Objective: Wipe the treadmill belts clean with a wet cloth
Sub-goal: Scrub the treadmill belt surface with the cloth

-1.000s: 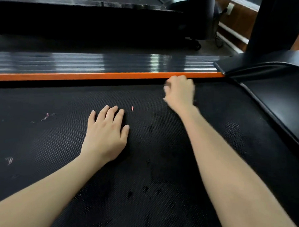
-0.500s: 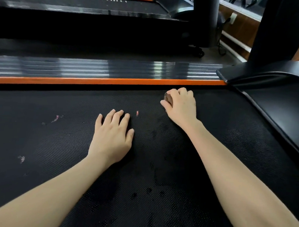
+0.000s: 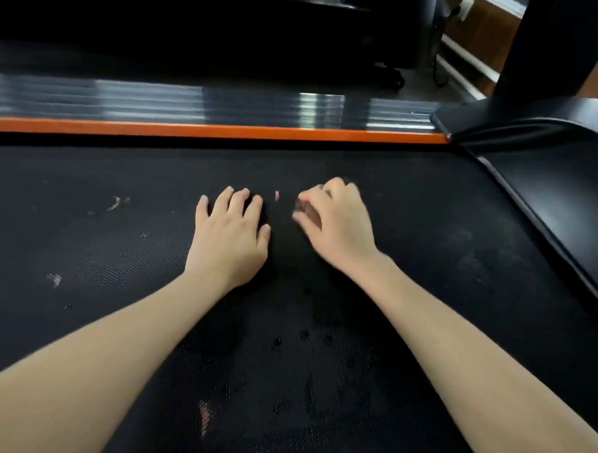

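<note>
The black textured treadmill belt (image 3: 426,266) fills most of the head view. My left hand (image 3: 228,233) lies flat on it, palm down, fingers straight and slightly spread. Just to its right, my right hand (image 3: 338,224) is motion-blurred, its fingers curled over a small dark cloth (image 3: 308,211) pressed on the belt. Only a sliver of the cloth shows under the thumb and fingers. Small pinkish marks (image 3: 115,203) dot the belt to the left of my hands.
An orange strip (image 3: 209,131) and a ribbed glossy side rail (image 3: 193,102) border the belt's far side. The black motor cover (image 3: 566,190) and upright post (image 3: 538,45) rise at the right. Another treadmill (image 3: 197,23) stands beyond the rail.
My right hand has drawn the cloth back from the orange edge toward me and leftward, ending close beside my left hand. The left hand has stayed flat in place.
</note>
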Demonstrator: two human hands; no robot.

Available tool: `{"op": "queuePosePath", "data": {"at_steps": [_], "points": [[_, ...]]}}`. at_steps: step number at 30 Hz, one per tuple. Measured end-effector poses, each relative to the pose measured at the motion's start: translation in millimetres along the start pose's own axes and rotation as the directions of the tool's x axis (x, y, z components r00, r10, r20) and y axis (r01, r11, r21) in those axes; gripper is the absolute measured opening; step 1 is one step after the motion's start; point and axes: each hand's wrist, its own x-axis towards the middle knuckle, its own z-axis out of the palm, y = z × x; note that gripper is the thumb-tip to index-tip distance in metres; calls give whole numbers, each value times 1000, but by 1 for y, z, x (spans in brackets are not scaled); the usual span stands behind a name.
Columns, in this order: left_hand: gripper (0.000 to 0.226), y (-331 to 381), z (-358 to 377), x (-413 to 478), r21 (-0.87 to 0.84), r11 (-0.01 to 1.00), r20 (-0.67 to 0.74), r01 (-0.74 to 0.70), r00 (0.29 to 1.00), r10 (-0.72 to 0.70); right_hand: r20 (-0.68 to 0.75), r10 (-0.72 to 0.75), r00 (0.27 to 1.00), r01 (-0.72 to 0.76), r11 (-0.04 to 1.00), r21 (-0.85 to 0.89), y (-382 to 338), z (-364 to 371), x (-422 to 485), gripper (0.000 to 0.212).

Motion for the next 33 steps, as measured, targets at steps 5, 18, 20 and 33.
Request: {"op": "queuePosePath", "data": {"at_steps": [5, 18, 20, 33], "points": [[53, -1, -1, -1, -31, 999, -20, -22, 1000, 22, 77, -66, 995, 71, 995, -66, 34, -52, -72, 43], [52, -3, 0, 0, -52, 998, -43, -32, 999, 29, 167, -54, 984, 47, 998, 47, -64, -105, -185, 35], [52, -3, -1, 0, -56, 998, -40, -25, 999, 22, 102, 44, 994, -41, 999, -34, -40, -112, -186, 37], [46, -23, -48, -112, -133, 962, -183, -238, 960, 212, 50, 201, 978, -193, 973, -131, -26, -108, -185, 41]]}}
